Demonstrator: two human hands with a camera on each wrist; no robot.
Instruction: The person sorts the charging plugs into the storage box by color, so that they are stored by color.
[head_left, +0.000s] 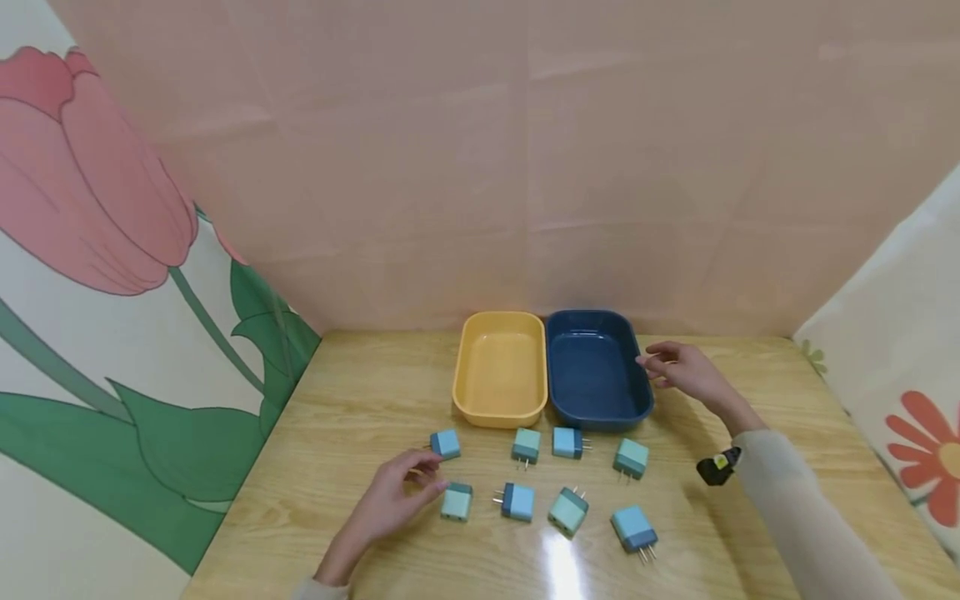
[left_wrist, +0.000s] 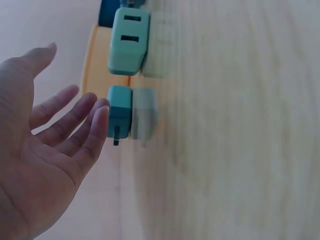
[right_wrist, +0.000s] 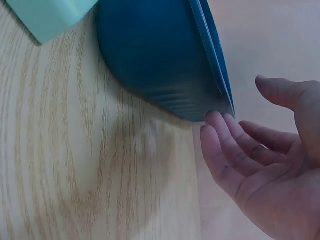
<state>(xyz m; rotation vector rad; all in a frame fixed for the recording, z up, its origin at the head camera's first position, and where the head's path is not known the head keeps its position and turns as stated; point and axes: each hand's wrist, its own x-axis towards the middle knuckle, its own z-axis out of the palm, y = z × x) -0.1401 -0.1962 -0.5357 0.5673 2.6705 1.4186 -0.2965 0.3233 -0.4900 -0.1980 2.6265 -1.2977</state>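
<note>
All eight adapters (head_left: pixel 568 512) on counter (head_left: pixel 360 387), none in yellow tray (head_left: pixel 500 371) or blue tray (head_left: pixel 596 375); everything looks left to do. Your left hand (head_left: pixel 396 493), loose-fingered, by leftmost adapters; right hand (head_left: pixel 688 372), relaxed, at blue tray's rim (touch unclear for either); neither grips anything.

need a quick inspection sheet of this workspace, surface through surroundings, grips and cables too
Surface: wood-grain table, bright glare on the near side
Job's things: four blue plugs and four green plugs, lying nearer than the side-by-side yellow tray and navy tray
Clutter: nothing seen
Grips: left grip beside plugs, holding nothing; right grip at the navy tray's rim, holding nothing, contact unclear
Cables: nothing seen
Surroundings: plain backdrop behind, flower-print panels either side
</note>
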